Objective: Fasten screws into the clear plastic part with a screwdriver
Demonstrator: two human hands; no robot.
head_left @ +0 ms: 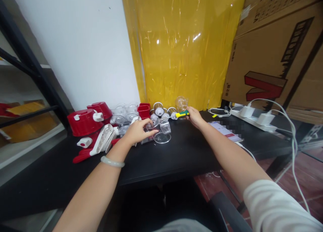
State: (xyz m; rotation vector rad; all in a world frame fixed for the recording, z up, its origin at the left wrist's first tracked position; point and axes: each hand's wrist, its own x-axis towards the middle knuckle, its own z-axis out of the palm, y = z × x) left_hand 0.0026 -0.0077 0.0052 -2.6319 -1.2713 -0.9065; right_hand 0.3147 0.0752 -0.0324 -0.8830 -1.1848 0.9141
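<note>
A screwdriver (182,114) with a yellow and green handle is gripped in my right hand (194,117), its thin shaft pointing left. The shaft reaches toward a clear plastic part (165,126) with a round base on the black table. My left hand (140,130) has its thumb and fingers curled around the near left side of this part. Just behind stand several metal-looking cylinders with white ends (158,109). Another clear plastic piece (181,103) is behind the screwdriver handle. A red container (144,111) stands behind my left hand.
Red housings (84,122) and white and red handles (102,140) are piled at left, beside clear cups (123,111). A phone (225,131) and a power strip with chargers (253,119) lie at right. A large carton (275,53) leans behind them. Cables hang at right.
</note>
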